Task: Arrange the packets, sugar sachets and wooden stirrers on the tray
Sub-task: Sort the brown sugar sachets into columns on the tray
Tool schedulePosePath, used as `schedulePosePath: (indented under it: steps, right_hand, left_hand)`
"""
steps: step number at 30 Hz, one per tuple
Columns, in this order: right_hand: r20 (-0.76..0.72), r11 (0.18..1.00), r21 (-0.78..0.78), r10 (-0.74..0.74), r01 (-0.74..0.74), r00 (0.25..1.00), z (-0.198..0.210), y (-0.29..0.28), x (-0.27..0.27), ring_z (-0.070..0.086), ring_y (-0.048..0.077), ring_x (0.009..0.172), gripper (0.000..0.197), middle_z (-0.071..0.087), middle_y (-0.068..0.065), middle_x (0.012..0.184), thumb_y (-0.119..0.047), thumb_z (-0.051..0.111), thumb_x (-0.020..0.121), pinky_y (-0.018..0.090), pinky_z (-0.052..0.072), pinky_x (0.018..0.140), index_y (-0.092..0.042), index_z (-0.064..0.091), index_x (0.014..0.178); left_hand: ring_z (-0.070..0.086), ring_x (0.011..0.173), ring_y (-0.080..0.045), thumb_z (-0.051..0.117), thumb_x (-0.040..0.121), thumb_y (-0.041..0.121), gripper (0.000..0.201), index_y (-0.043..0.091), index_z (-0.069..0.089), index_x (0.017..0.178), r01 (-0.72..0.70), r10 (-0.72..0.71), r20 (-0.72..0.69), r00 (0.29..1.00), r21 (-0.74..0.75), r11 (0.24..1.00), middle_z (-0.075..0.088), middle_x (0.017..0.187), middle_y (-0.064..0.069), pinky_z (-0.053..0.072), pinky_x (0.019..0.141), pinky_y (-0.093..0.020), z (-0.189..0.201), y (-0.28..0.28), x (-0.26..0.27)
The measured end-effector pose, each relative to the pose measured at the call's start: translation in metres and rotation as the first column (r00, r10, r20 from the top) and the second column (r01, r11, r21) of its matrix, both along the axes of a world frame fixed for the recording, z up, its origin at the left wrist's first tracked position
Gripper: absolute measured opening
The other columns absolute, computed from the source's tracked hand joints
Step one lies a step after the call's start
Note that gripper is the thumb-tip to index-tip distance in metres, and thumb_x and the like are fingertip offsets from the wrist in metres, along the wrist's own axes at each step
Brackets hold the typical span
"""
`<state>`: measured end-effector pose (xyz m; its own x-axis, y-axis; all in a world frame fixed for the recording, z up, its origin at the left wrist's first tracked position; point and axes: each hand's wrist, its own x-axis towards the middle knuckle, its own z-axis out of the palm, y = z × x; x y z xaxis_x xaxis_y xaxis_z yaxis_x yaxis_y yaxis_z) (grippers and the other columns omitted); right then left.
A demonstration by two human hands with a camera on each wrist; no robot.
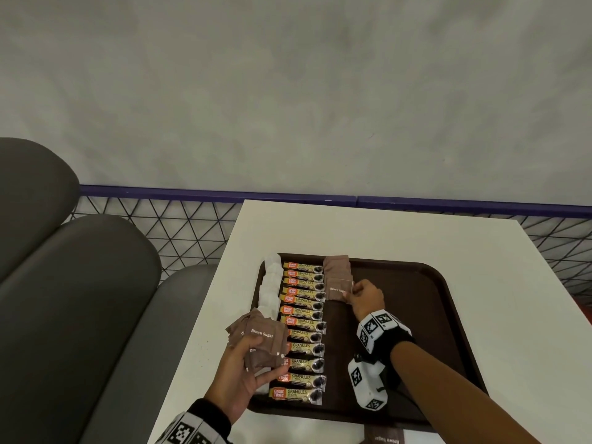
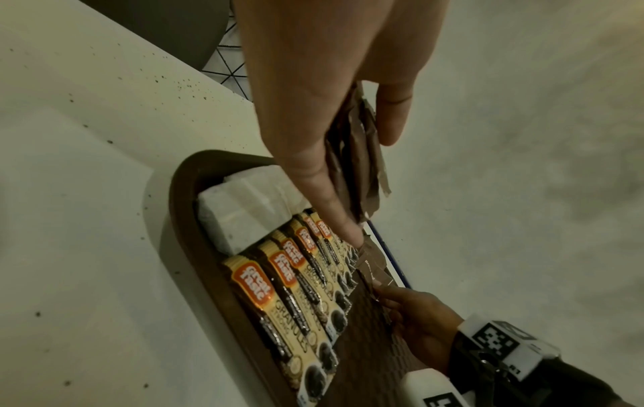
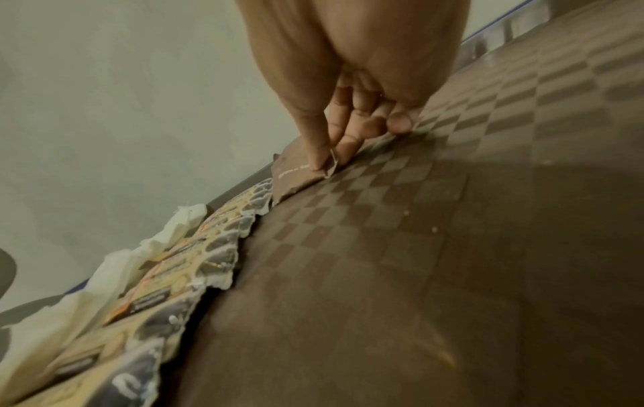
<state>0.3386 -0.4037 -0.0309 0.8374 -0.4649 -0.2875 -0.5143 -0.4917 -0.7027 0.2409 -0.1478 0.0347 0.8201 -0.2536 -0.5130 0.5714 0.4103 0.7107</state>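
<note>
Sitting on a white tabletop (image 1: 368, 232), flecked with dark specks along its left side: a dark brown tray (image 1: 416, 315) with a faint checkered floor and rounded corners. Running along the tray's left edge: a line of white sachets (image 1: 270, 283), and just beside them a neat column of coffee granule packets (image 1: 302, 328), lying crosswise and overlapping one another. Lying at the top of the next column, touching the packets' right ends: brown sugar sachets (image 1: 336, 267). Pinching the near right corner of one brown sugar sachet (image 1: 336, 291) flat against the tray floor: the right hand (image 1: 366, 296), its grip closed on that corner between thumb and fingertip, the other fingers curled. Hovering over the tray's left edge: the left hand (image 1: 246, 373), its grip curled around a fanned bunch of brown sachets (image 1: 259, 341). Standing to the left of the tabletop: grey padded seating (image 1: 80, 283). Rising beyond: a plain pale grey wall (image 1: 288, 91), fronted by black wire mesh (image 1: 179, 229) capped with a purple rail (image 1: 224, 193).
</note>
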Motion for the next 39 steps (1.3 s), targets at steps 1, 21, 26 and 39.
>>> schedulePosePath:
  steps: [1, 21, 26, 39]
  right_hand:
    - [0.010, 1.000, -0.005, -0.005, 0.005, 1.000, 0.001, -0.001, -0.001, 0.046, 0.019, 0.081, 0.020, 0.057, 0.015, 0.100, -0.019, 0.068, 0.081, 0.025, 0.036, 0.073, -0.015, 0.048, 0.084]
    - [0.229, 0.611, 0.393, 0.658, -0.687, 0.717, 0.067, 0.069, -0.046, 0.044, -0.001, 0.065, 0.020, 0.049, -0.008, 0.080, -0.017, 0.069, 0.081, 0.006, 0.037, 0.058, -0.024, 0.050, 0.082]
    - [0.242, 0.623, 0.509, 0.559, -0.594, 0.793, 0.062, 0.070, -0.047, 0.050, 0.003, 0.065, 0.021, 0.051, -0.005, 0.078, -0.008, 0.067, 0.081, 0.010, 0.041, 0.051, -0.020, 0.050, 0.078]
    - [0.106, 0.940, 0.322, 0.078, -0.108, 0.991, 0.030, -0.004, -0.025, 0.056, 0.016, 0.069, 0.026, 0.061, 0.003, 0.078, -0.001, 0.066, 0.080, 0.019, 0.040, 0.056, -0.021, 0.052, 0.071]
  left_hand:
    - [0.063, 0.102, -0.041, 0.051, 0.086, 0.009, 0.038, 0.008, 0.054, 0.124, -0.002, 0.002, 0.000, 1.000, -0.002, 1.000, 0.066, 0.110, -0.025, 0.054, 0.081, -0.054, 0.000, 0.000, 0.000]
    - [0.069, 0.095, -0.029, 0.056, 0.087, 0.000, 0.035, 0.023, 0.059, 0.113, -0.096, 0.096, 0.102, 0.990, -0.008, 0.995, 0.073, 0.100, -0.008, 0.060, 0.066, -0.039, 0.011, -0.016, -0.005]
    - [0.064, 0.103, -0.036, 0.054, 0.086, -0.001, 0.044, 0.010, 0.051, 0.128, -0.109, 0.112, 0.048, 0.993, -0.056, 0.992, 0.065, 0.116, -0.021, 0.059, 0.073, -0.044, 0.009, -0.015, -0.008]
    - [0.066, 0.088, -0.034, 0.054, 0.090, 0.007, 0.029, 0.013, 0.056, 0.118, -0.140, 0.141, -0.005, 0.990, 0.081, 0.987, 0.068, 0.105, -0.019, 0.058, 0.054, -0.036, 0.008, -0.006, -0.009]
